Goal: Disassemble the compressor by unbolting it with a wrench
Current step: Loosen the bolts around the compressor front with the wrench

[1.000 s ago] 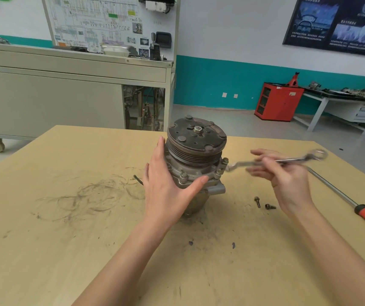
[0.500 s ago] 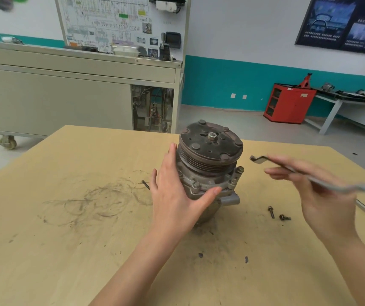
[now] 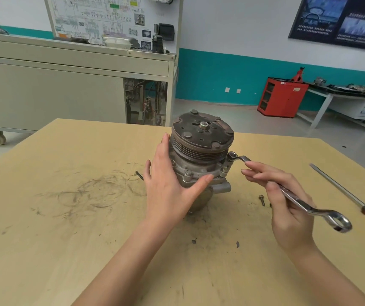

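Table (image 3: 66,239): a tan top, smudged with dark scuff rings at the left, was seen filling the near half of the scene.
Grey cabinet (image 3: 55,91): stood on castors on the floor at the far left, behind the table.
Red cabinet (image 3: 282,97): set against the teal wall at the far right.
Compressor (image 3: 199,164): stood upright at the middle of the table, its pulley face turned up.
Left hand (image 3: 168,191): laid flat against the compressor's near-left side; its grip was spread wide, with the fingers straight and the thumb pressed along the near flange.
Right hand (image 3: 287,208): held to the right of the compressor; its grip was closed round the wrench shaft.
Wrench (image 3: 298,202): its far ring end was set over a bolt on the compressor's right flange, while its near ring end jutted out past the hand.
Screwdriver (image 3: 336,185): laid on the table at the right, with its orange handle nearest.
Loose bolt (image 3: 261,200): left lying on the table between compressor and right hand.
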Demonstrator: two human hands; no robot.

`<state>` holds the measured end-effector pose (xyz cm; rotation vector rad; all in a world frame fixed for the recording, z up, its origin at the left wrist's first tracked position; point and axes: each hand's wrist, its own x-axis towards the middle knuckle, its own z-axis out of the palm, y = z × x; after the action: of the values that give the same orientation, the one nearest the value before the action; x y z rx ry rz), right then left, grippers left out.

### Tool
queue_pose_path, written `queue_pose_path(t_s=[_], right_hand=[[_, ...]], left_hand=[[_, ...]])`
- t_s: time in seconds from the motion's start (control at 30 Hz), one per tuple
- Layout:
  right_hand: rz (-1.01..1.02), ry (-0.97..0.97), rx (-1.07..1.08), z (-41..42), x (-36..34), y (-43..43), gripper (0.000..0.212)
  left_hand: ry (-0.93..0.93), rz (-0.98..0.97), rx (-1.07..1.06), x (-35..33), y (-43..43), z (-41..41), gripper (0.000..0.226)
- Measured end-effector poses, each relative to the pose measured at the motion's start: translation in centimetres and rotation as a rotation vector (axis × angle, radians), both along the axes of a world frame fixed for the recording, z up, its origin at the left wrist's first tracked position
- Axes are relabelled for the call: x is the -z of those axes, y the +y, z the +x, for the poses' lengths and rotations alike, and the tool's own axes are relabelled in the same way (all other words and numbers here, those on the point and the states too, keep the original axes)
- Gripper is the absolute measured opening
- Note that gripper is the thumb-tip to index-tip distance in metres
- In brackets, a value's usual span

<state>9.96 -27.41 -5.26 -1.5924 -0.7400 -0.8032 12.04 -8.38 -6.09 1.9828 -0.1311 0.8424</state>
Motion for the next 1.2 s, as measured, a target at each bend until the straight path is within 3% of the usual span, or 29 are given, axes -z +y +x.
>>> queue_pose_path(t_s=[0.13, 0.27, 0.37, 0.5, 0.6, 0.73, 0.87, 0.93, 1.07, 1.2], right_hand=[[0.129, 0.049, 0.035, -0.1, 1.0, 1.0, 0.023], [0.451, 0.142, 0.003, -0.2, 0.8, 2.9, 0.036], [0.754, 0.258, -0.122, 0.7, -0.6, 3.5, 0.036], [0.996, 0.409, -0.295, 4.4, -2.8, 1.3, 0.035], [0.982, 0.652, -0.441, 8.0, -4.0, 0.0, 0.033], [0.865, 0.904, -0.684, 11.9, -5.2, 0.9, 0.045], [0.898, 0.972, -0.827, 12.9, -6.4, 1.5, 0.055], [1.010, 0.882, -0.725, 12.1, -7.2, 1.0, 0.056], [1.078, 0.643, -0.280, 7.7, -7.2, 0.6, 0.041], [1.085, 0.543, -0.159, 3.3, -5.4, 1.5, 0.038]], left_hand=[[-0.003, 0.002, 0.000, 0.1, 0.0, 0.1, 0.109], [-0.008, 0.006, -0.006, 0.2, 0.0, 0.2, 0.109], [-0.006, -0.002, 0.000, 0.2, 0.0, 0.1, 0.108], [-0.003, -0.025, 0.002, 0.1, -0.1, 0.2, 0.107], [0.002, -0.033, 0.003, 0.0, -0.1, 0.1, 0.109], [0.009, -0.028, 0.003, -0.1, 0.0, 0.0, 0.109], [0.006, -0.019, -0.002, -0.1, 0.0, 0.0, 0.108], [0.005, -0.019, -0.005, 0.0, 0.0, 0.0, 0.108], [0.001, -0.023, -0.003, 0.0, -0.1, 0.0, 0.107], [0.007, -0.019, 0.001, 0.0, -0.1, -0.1, 0.107]])
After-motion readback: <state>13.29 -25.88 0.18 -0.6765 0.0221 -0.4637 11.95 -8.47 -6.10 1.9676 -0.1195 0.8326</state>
